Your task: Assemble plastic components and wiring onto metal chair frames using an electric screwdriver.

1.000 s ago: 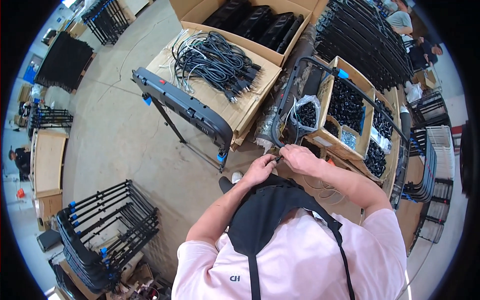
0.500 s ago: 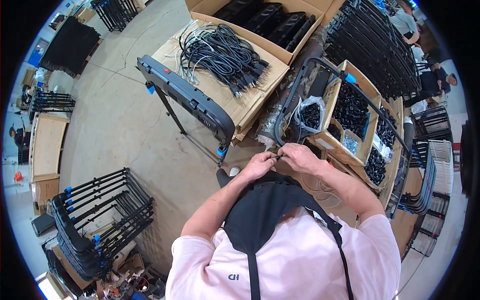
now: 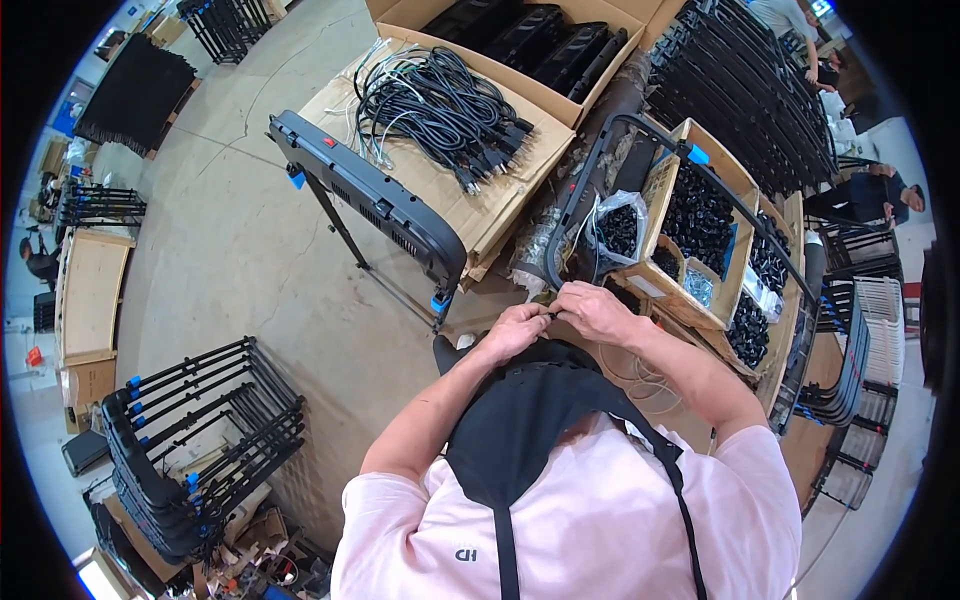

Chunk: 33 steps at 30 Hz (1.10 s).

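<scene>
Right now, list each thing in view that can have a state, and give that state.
left hand: closed, pinching a small part against the right hand.
right hand: closed, fingers meeting the left hand.
black frame: standing on thin legs, blue clips on its ends.
cable bundle: coiled, lying loose on flat cardboard.
clear bag: open, black parts inside.
cardboard box: open, full of black parts.
stacked frames: piled on the floor.

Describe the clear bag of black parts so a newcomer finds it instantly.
Start at the flat cardboard sheet piled with black cables. Just right of it, above the person's hands, sits the plastic bag. Unlike the neighbouring open cardboard boxes, it is transparent and crinkled.
</scene>
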Available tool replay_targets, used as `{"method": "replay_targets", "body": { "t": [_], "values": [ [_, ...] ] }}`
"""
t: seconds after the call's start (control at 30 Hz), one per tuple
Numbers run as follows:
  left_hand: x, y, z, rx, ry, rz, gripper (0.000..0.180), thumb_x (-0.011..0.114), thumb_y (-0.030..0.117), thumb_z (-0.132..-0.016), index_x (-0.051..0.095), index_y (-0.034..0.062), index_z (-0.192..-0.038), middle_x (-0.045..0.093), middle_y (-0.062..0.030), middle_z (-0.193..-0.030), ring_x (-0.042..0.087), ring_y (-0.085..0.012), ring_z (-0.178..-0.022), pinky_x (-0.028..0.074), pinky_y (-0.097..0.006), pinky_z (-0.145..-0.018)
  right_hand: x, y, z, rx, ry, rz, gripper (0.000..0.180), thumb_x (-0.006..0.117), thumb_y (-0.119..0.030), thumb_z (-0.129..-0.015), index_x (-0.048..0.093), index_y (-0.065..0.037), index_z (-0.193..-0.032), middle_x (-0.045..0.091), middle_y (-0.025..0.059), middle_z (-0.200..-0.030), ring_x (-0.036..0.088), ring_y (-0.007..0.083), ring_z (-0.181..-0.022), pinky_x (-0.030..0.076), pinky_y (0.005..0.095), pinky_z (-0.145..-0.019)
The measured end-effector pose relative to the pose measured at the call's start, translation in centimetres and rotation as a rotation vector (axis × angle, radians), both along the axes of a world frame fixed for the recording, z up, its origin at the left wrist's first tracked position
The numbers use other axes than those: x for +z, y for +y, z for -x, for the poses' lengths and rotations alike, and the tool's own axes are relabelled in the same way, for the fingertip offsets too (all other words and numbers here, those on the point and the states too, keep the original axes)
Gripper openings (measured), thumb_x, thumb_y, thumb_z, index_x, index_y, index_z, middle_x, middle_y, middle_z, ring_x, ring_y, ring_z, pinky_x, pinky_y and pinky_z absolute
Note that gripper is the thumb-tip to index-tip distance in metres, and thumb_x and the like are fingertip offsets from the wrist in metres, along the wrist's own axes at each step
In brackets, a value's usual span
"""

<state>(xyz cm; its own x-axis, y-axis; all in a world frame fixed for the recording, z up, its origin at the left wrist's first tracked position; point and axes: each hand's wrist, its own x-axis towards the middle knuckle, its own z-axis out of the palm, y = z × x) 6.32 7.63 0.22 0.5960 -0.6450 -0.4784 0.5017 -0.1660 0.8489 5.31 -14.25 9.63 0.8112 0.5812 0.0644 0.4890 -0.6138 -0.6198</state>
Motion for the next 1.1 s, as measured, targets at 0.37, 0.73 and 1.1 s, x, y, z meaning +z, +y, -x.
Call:
{"method": "replay_targets", "body": {
  "t": [0.37,0.73,1.1],
  "values": [
    [-0.5,0.1,-0.3,-0.059,-0.070,-0.071,0.022,0.061,0.019,-0.104,0.072,0.0052,-0.118,0.062,0.0059,-0.088,0.050,-0.0049,-0.074,0.042,-0.024,-0.067,0.1,0.8,0.0,-0.077,0.126,0.164,0.015,0.071,-0.010,-0.090,0.064,-0.002,-0.101,0.063,0.0177,-0.103,0.064,0.0386,-0.105,0.053,0.0487,-0.093],
    [0.1,-0.4,-0.7,0.050,-0.085,-0.175,0.027,0.063,0.021,-0.097,0.077,-0.0012,-0.105,0.076,-0.0069,-0.091,0.067,-0.0128,-0.085,0.053,-0.029,-0.078,0.3,3.2,5.4,-0.387,0.079,0.060,0.030,0.071,-0.014,-0.092,0.066,-0.003,-0.120,0.066,0.0182,-0.107,0.068,0.0387,-0.104,0.057,0.0482,-0.088],
    [-0.1,-1.2,-0.3,-0.035,0.139,-0.068,0.022,0.065,0.020,-0.107,0.073,0.0003,-0.111,0.072,-0.0036,-0.091,0.065,-0.0109,-0.081,0.055,-0.026,-0.077,-11.5,1.5,4.7,-0.929,0.636,0.296,0.062,0.068,-0.035,-0.095,0.052,0.006,-0.138,0.069,0.0287,-0.122,0.070,0.0421,-0.113,0.056,0.0521,-0.095]
  ]
}}
